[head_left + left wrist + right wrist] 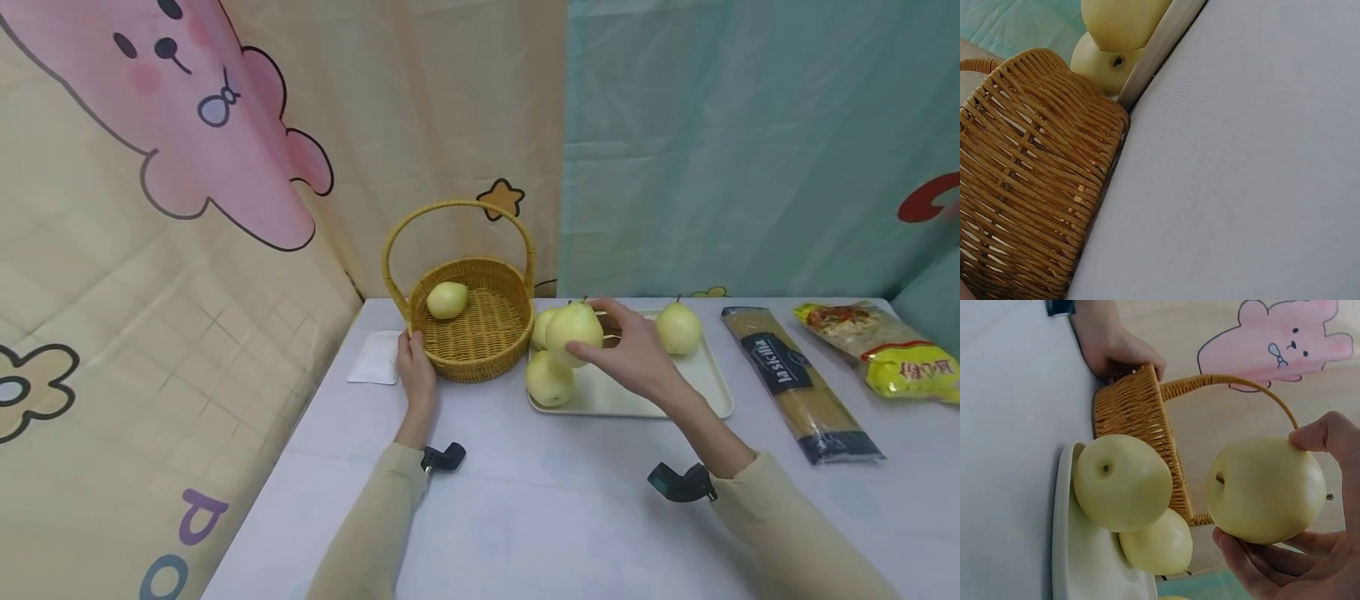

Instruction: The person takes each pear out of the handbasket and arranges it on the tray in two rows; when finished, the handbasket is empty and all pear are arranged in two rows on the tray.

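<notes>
My right hand point(633, 350) grips a pale yellow-green pear point(573, 332) above the left end of a white tray point(622, 402). The right wrist view shows thumb and fingers on opposite sides of this pear point(1266, 490). Below it, two more pears sit on the tray, the nearer pear point(550, 379) partly hiding the other; a further pear point(678, 327) is at the tray's right end. With my left hand point(417, 375) I hold the left side of a brown wicker basket point(480, 367) by its rim. One pear point(447, 300) lies inside the basket, on the left.
The basket's tall arched handle point(457, 202) stands upright. A white packet point(375, 357) lies left of the basket. Right of the tray are a pasta packet point(798, 383) and a yellow food bag point(877, 350). Printed curtains point(675, 167) hang behind the white table point(540, 517).
</notes>
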`<state>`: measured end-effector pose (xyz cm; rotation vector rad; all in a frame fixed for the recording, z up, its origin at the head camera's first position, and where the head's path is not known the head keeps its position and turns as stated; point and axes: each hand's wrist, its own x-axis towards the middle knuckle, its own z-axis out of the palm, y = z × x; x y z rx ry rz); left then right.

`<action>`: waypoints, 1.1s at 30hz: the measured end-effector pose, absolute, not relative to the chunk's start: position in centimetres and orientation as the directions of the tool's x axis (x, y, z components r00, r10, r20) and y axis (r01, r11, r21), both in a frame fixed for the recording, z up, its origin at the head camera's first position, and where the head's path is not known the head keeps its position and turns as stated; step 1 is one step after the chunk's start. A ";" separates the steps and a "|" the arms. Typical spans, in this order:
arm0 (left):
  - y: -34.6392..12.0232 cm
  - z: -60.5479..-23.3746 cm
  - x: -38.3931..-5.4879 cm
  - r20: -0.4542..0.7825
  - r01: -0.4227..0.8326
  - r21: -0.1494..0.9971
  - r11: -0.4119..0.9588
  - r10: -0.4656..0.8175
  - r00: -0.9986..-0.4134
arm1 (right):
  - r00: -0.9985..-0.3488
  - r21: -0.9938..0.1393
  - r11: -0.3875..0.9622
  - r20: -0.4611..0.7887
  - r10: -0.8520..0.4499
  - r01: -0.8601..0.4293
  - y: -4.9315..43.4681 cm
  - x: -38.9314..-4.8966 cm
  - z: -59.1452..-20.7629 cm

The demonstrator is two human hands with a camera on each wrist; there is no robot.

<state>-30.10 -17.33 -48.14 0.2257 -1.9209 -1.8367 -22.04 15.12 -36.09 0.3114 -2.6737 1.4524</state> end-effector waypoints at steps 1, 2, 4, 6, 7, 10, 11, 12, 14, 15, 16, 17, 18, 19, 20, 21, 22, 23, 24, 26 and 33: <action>-17.3 -48.2 -30.1 0.219 0.199 0.976 0.091 -0.427 -0.877 | -0.978 -0.815 0.540 0.161 -0.136 -0.209 15.5 -21.9 -36.3; -17.3 -48.2 -30.2 0.217 0.196 0.976 0.093 -0.427 -0.878 | -0.979 -0.808 0.553 0.154 -0.135 -0.204 15.8 -21.7 -36.6; -17.3 -48.2 -30.2 0.214 0.195 0.977 0.088 -0.426 -0.879 | -0.977 -0.791 0.574 0.152 -0.147 -0.209 16.5 -21.4 -37.1; -17.2 -48.2 -30.3 0.210 0.193 0.978 0.084 -0.426 -0.880 | -0.978 -0.768 0.606 0.140 -0.157 -0.208 17.2 -21.2 -37.7; -17.2 -48.2 -30.4 0.209 0.194 0.978 0.081 -0.425 -0.881 | -0.978 -0.752 0.627 0.136 -0.157 -0.205 17.6 -21.1 -38.0; -17.1 -48.1 -30.5 0.213 0.201 0.977 0.072 -0.419 -0.883 | -0.981 -0.706 0.682 0.122 -0.149 -0.191 18.7 -20.7 -39.1; -17.1 -48.0 -30.6 0.214 0.203 0.977 0.070 -0.417 -0.883 | -0.982 -0.694 0.695 0.120 -0.147 -0.189 19.1 -20.7 -39.5; -17.1 -48.0 -30.6 0.215 0.206 0.976 0.067 -0.417 -0.883 | -0.984 -0.684 0.707 0.111 -0.142 -0.179 19.3 -20.7 -39.9; -17.1 -47.9 -30.5 0.212 0.206 0.977 0.061 -0.419 -0.883 | -0.985 -0.669 0.724 0.091 -0.145 -0.168 19.7 -20.7 -40.8; -17.1 -47.9 -30.5 0.211 0.205 0.977 0.059 -0.421 -0.882 | -0.986 -0.664 0.730 0.080 -0.149 -0.164 19.8 -20.8 -41.2; -17.2 -47.9 -30.4 0.209 0.204 0.977 0.058 -0.423 -0.882 | -0.986 -0.662 0.732 0.070 -0.153 -0.160 19.9 -20.8 -41.6; -17.2 -48.0 -30.4 0.210 0.204 0.977 0.061 -0.428 -0.879 | -0.986 -0.661 0.734 0.059 -0.155 -0.155 20.0 -20.9 -41.9; -17.3 -48.0 -30.3 0.211 0.205 0.977 0.060 -0.431 -0.878 | -0.987 -0.657 0.740 0.044 -0.153 -0.144 20.0 -21.0 -42.2; -17.3 -48.0 -30.3 0.213 0.207 0.976 0.061 -0.428 -0.878 | -0.988 -0.654 0.743 0.039 -0.150 -0.139 20.0 -21.1 -42.4; -17.4 -48.0 -30.3 0.212 0.208 0.976 0.057 -0.424 -0.880 | -0.989 -0.653 0.746 0.033 -0.145 -0.131 20.1 -21.2 -42.5; -17.4 -47.9 -30.3 0.216 0.209 0.976 0.063 -0.423 -0.880 | -0.990 -0.652 0.748 0.028 -0.140 -0.124 20.1 -21.3 -42.6; -17.3 -47.9 -30.3 0.217 0.210 0.976 0.063 -0.419 -0.882 | -0.991 -0.650 0.751 0.022 -0.135 -0.116 20.2 -21.3 -42.7; -17.3 -47.9 -30.4 0.220 0.213 0.975 0.064 -0.413 -0.884 | -0.991 -0.648 0.754 0.015 -0.130 -0.108 20.3 -21.4 -42.7; -17.3 -47.9 -30.4 0.220 0.214 0.975 0.061 -0.409 -0.886 | -0.992 -0.645 0.757 0.011 -0.125 -0.102 20.3 -21.4 -42.7; -17.3 -47.9 -30.5 0.216 0.207 0.976 0.068 -0.410 -0.886 | -0.993 -0.647 0.757 0.005 -0.116 -0.092 20.3 -21.4 -42.8; -17.3 -48.1 -30.5 0.207 0.199 0.978 0.064 -0.422 -0.883 | -0.999 -0.699 0.715 -0.009 -0.032 -0.016 19.3 -21.3 -43.3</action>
